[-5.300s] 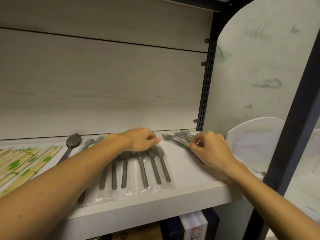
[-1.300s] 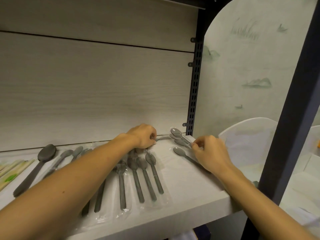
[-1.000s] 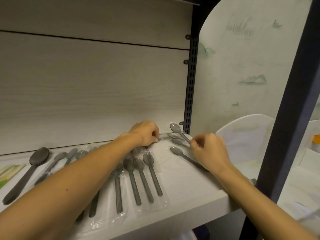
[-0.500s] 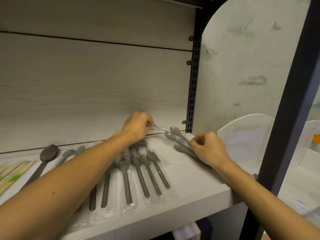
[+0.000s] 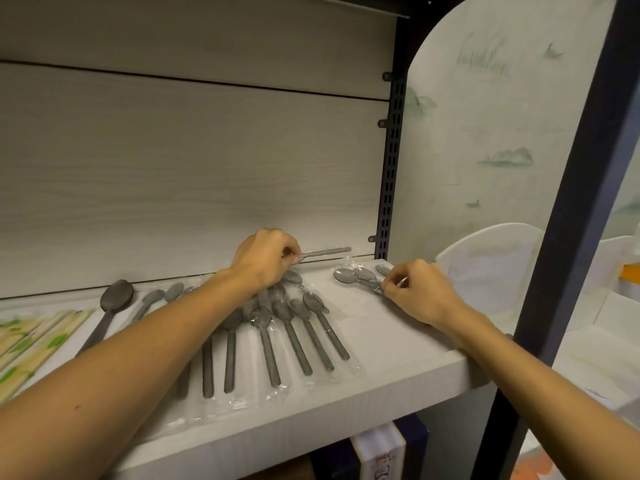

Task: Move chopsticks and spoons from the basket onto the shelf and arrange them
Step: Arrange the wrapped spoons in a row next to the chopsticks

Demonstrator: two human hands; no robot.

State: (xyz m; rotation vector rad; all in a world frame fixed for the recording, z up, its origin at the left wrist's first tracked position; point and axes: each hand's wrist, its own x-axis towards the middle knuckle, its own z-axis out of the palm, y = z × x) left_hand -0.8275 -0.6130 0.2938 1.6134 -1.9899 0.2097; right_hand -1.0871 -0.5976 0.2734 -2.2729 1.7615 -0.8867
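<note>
Several grey plastic-wrapped spoons [image 5: 298, 334] lie in a row on the pale shelf [image 5: 391, 368], bowls to the back. My left hand [image 5: 266, 259] pinches one wrapped spoon [image 5: 327, 252] lifted just above the back of the shelf, its handle pointing right. My right hand [image 5: 415, 294] grips a small bunch of wrapped spoons [image 5: 356, 277] lying at the shelf's right end. Wrapped chopsticks [image 5: 31, 341] with green print lie at the far left. The basket is out of sight.
A large dark spoon [image 5: 110, 306] lies left of the row. A black slotted upright [image 5: 389, 168] stands at the back right corner and a dark post [image 5: 568, 202] at the front right. White containers [image 5: 491, 265] sit beyond the shelf's right end. Boxes [image 5: 377, 455] stand below.
My left hand has lifted one wrapped spoon away from the right-hand bunch and turned it sideways at the back of the shelf. My right hand stays on the bunch.
</note>
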